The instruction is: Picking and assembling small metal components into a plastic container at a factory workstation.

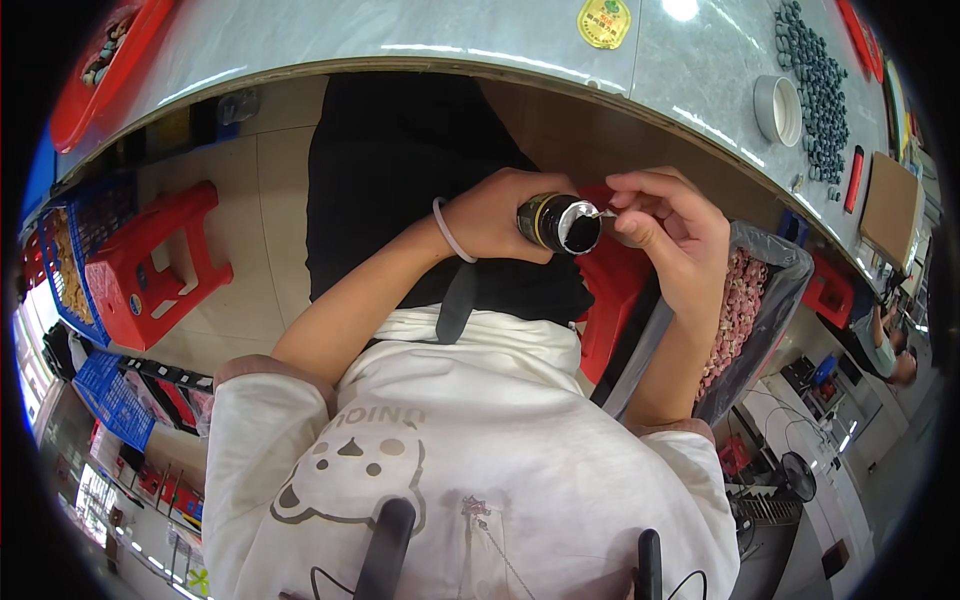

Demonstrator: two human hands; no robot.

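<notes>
My left hand [500, 212] is wrapped round a small dark bottle [541, 222] with a gold band, held tilted over my lap below the table edge. Its mouth points to the right, and a silver foil seal [572, 213] covers part of the rim, with a black area showing inside. Thumb and fingertips of my right hand [672, 222] pinch at the foil's raised edge beside the mouth. The other fingers of that hand are curled loosely above it.
A grey table [400, 30] runs across the front, bearing a yellow label-like piece [603, 22], a white round dish [777, 110], many dark blue-grey stones [812, 100] and a red stick-shaped tool [854, 180]. Beside my right arm stands a plastic-lined tray [790, 290] of pink pieces. Red stool [150, 280] at left.
</notes>
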